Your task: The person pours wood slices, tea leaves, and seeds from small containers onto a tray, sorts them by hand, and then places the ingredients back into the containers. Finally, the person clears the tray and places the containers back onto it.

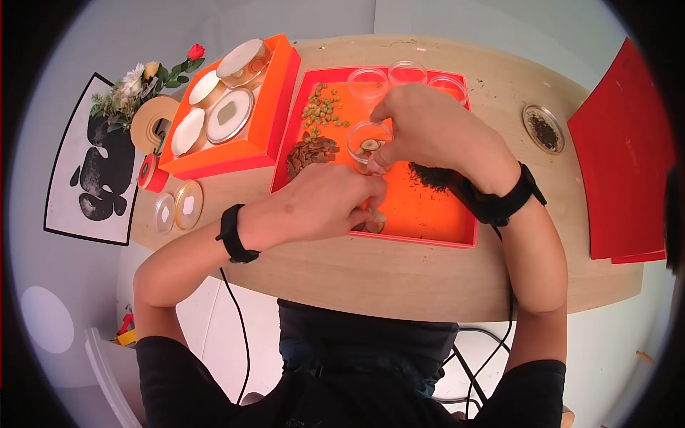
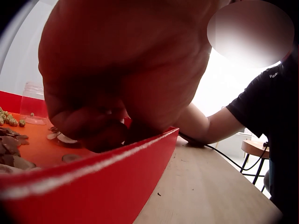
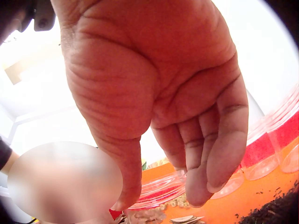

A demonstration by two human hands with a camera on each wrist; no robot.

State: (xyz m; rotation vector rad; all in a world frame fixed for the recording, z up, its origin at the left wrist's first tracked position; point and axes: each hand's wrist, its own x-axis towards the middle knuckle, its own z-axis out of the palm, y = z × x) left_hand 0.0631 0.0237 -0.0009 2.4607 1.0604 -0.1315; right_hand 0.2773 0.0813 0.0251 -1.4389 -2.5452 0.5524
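My right hand (image 1: 442,132) grips a small clear plastic jar (image 1: 352,146) between thumb and fingers, over the orange-red tray (image 1: 428,227). Pale round dried slices (image 1: 369,145) show inside the jar. In the right wrist view the jar's clear rim (image 3: 161,189) runs between thumb and fingers. My left hand (image 1: 314,203) reaches over the tray's front wall with fingers curled down. Its fingertips are right at a few pale dried slices (image 1: 375,222) near that wall; I cannot tell whether they pinch one. More slices (image 2: 65,138) lie beyond it in the left wrist view.
The tray holds greenish buds (image 1: 322,108), brown flakes (image 1: 314,151), dark shreds (image 1: 432,177) and clear jars (image 1: 367,84) at the back. An orange box (image 1: 282,107) with white-lidded jars stands left. A dish (image 1: 544,130) of dark bits and red boards (image 1: 624,171) are right.
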